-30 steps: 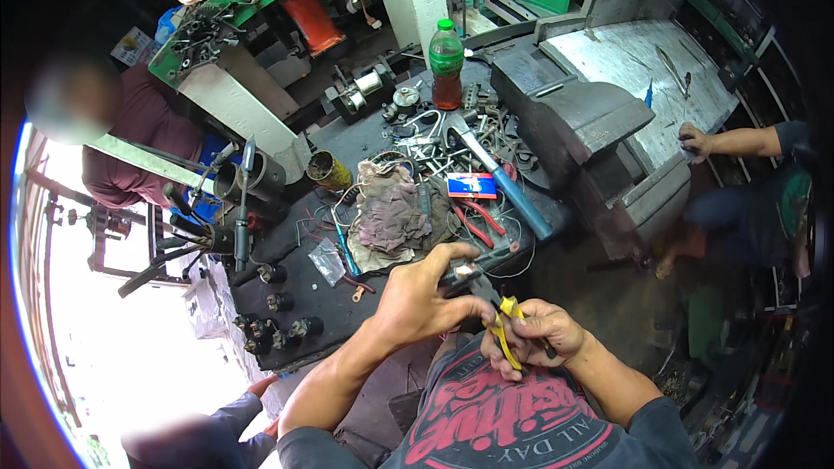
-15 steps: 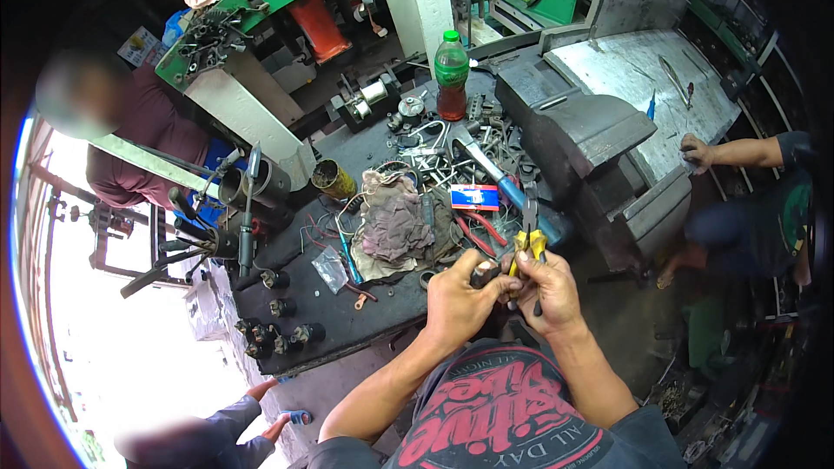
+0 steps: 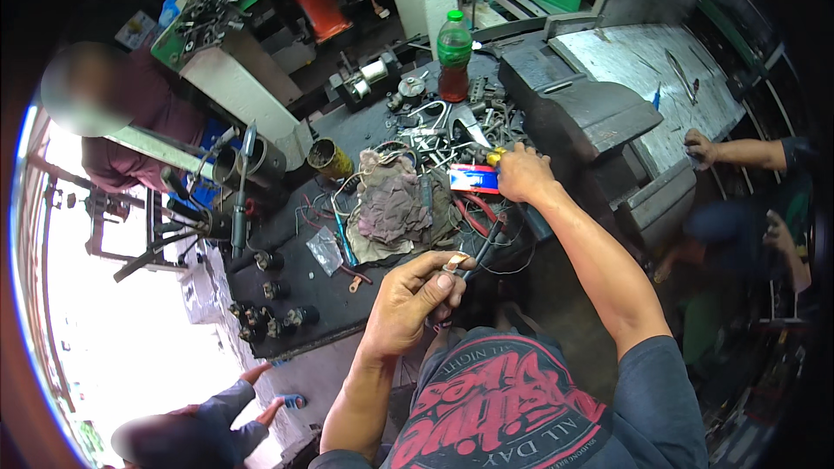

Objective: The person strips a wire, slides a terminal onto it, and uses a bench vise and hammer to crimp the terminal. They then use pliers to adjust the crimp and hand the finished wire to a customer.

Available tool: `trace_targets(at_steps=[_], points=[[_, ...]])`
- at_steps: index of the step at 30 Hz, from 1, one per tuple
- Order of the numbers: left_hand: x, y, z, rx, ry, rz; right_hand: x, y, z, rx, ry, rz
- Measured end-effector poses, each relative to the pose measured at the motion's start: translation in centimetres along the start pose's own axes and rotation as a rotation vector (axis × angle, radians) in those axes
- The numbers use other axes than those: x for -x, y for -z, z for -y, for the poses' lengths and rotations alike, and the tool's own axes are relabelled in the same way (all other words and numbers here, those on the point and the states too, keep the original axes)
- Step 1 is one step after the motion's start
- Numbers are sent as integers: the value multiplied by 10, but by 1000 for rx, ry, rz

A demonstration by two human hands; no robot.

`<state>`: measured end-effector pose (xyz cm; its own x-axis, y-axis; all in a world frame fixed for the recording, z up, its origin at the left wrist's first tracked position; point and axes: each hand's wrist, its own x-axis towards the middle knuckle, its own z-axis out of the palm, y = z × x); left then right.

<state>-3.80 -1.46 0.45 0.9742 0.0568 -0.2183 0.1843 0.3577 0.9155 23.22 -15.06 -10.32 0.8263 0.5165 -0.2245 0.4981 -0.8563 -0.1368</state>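
My left hand (image 3: 407, 302) is closed in front of my chest, pinching a small part with a copper-coloured end (image 3: 455, 262) between thumb and fingers. Most of that part is hidden by the hand. My right arm reaches forward over the bench, and my right hand (image 3: 525, 174) is closed palm down around yellow-handled pliers (image 3: 493, 157). Only a bit of the yellow handle shows beside the fingers. Just below that hand lie a blue, white and red box (image 3: 473, 178) and red-handled pliers (image 3: 470, 215).
Loose tools (image 3: 430, 135) crowd the bench beside a crumpled rag (image 3: 393, 213). A green-capped bottle (image 3: 453, 61) stands behind; a large vise (image 3: 599, 117) is at right. Several black cylindrical parts (image 3: 276, 290) sit near the left edge. Another person's hand (image 3: 698, 146) is at far right.
My hands have come apart. The right one has moved forward with the yellow-handled pliers to the tool pile; the left one has shifted slightly left and down, still holding the small part.
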Motion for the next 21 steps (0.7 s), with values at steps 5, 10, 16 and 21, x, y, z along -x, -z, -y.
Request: trace_targets(at_steps=[5, 10, 16, 21], points=[[17, -4, 4, 92, -23, -93, 17, 11, 5, -149, 86, -65], [26, -4, -9, -14, 8, -27, 104, 77, 20, -1367, 513, 392], [27, -28, -33, -509, -66, 56, 149, 113, 19, -831, 850, 592], [25, -29, -42, -689, 33, 220, 169, 89, 15, -1122, 714, 950]])
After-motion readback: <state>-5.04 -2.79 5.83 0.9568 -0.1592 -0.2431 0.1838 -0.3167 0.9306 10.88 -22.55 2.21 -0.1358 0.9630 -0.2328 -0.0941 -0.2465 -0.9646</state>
